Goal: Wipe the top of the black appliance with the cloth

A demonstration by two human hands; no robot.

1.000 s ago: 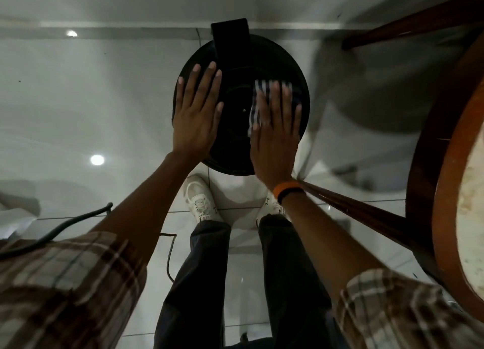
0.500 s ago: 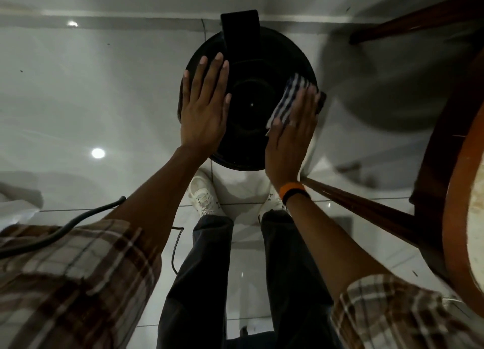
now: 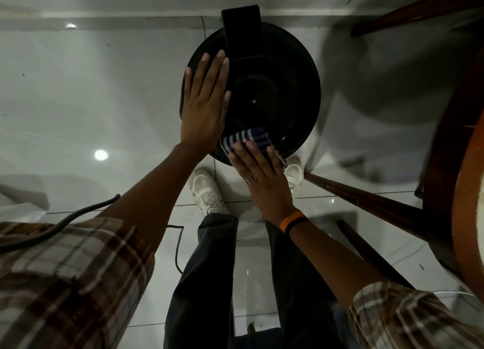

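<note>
A round black appliance (image 3: 277,86) stands on the tiled floor in front of me, with a black upright part at its far edge. My left hand (image 3: 205,105) lies flat, fingers together, on the left side of its top and holds nothing. My right hand (image 3: 259,176) presses a blue-and-white striped cloth (image 3: 248,138) flat against the near rim of the top. Part of the cloth is hidden under my fingers.
A round wooden table (image 3: 468,191) with dark slanted legs (image 3: 366,202) stands close on the right. A black cable (image 3: 60,224) runs across the floor at the left. My white shoes (image 3: 207,194) stand just below the appliance on glossy white tiles.
My right hand has slid the cloth from the right side of the top round to its near edge. My left hand stays flat on the left side.
</note>
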